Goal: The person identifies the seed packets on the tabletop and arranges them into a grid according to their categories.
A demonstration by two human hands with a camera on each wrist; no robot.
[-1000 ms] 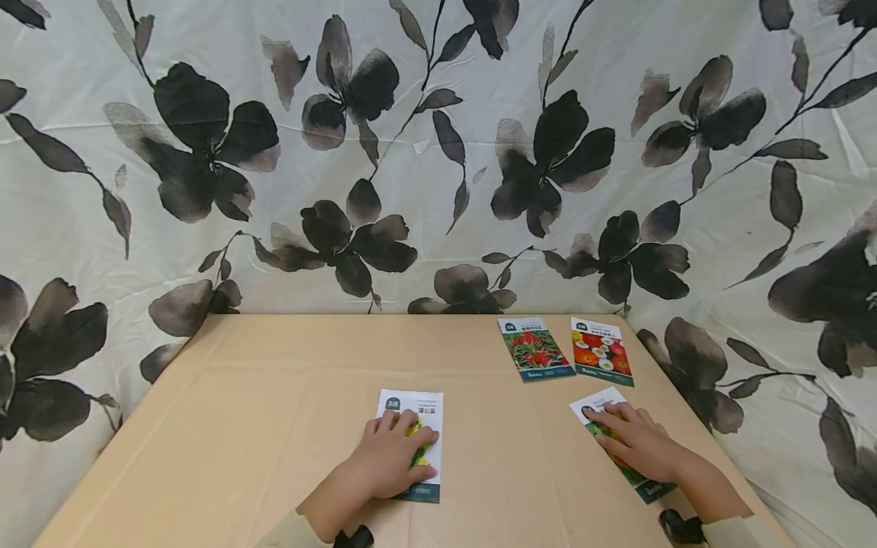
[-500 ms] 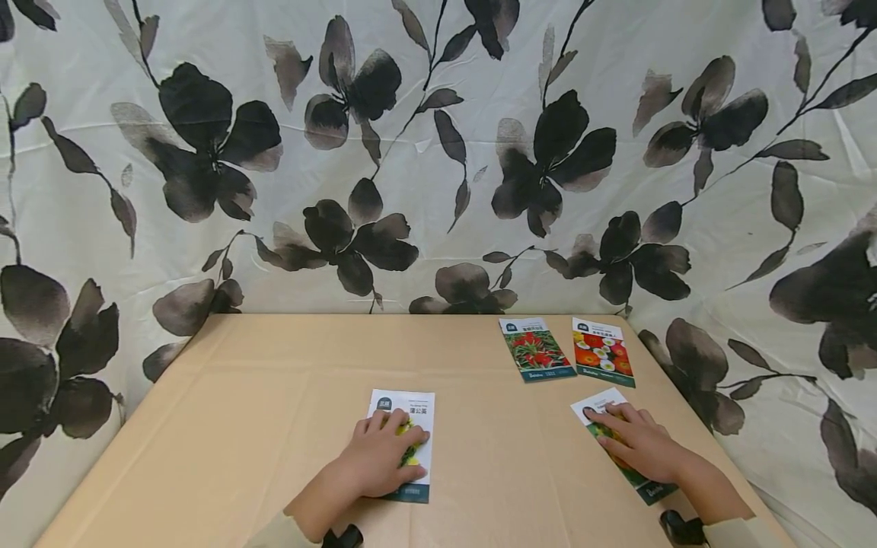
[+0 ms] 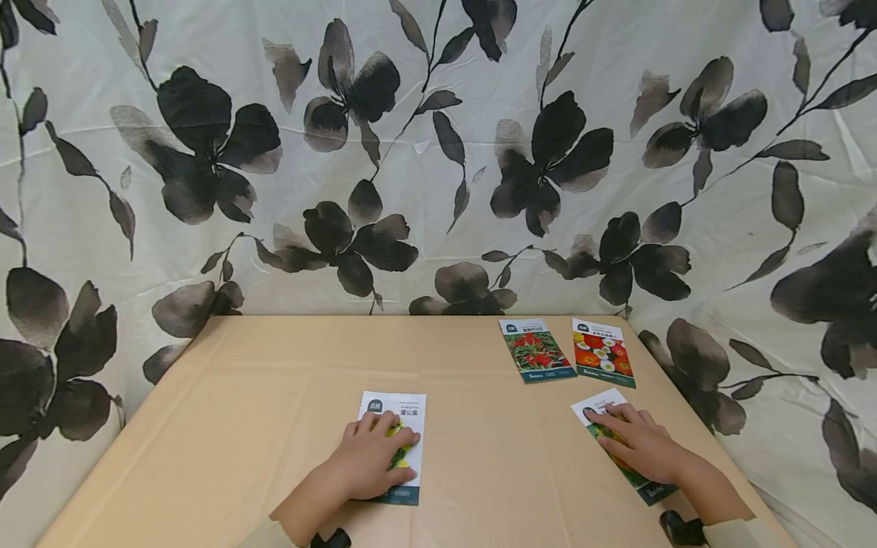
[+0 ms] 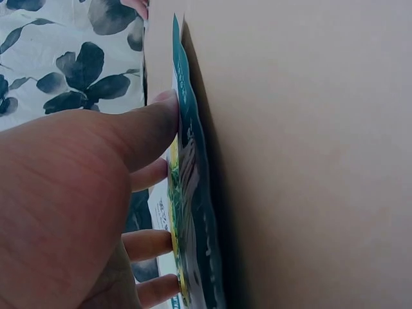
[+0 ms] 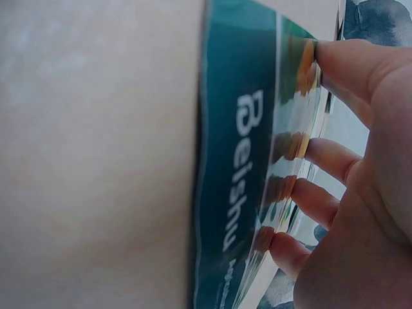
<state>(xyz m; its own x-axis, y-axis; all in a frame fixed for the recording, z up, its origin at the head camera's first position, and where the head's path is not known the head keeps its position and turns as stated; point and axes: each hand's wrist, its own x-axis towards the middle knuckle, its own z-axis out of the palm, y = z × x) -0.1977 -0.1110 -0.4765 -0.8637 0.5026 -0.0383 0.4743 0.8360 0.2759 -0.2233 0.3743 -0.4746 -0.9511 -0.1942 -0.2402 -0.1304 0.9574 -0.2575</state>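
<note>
My left hand (image 3: 370, 460) lies over a flower seed packet (image 3: 413, 420) with a yellow bloom picture, near the front middle of the table. In the left wrist view, thumb and fingertips press on the face of this packet (image 4: 193, 174), whose edge lies close to the tabletop. At the right, my right hand (image 3: 647, 449) rests on a slanted seed packet (image 3: 647, 485) with a dark green bottom band. Its spread fingertips touch the glossy front of the packet (image 5: 238, 161) in the right wrist view. Both hands cover much of the printed pictures.
Two more seed packets lie at the back right: one with red flowers (image 3: 536, 352), one with red, orange and white blooms (image 3: 603, 354). The tan table (image 3: 274, 365) ends against a floral cloth (image 3: 452, 99) behind and at the sides.
My left hand has slid the yellow-flower seed packet a short way left along the table. The right hand and its packet stay in place, as do the two packets at the back.
</note>
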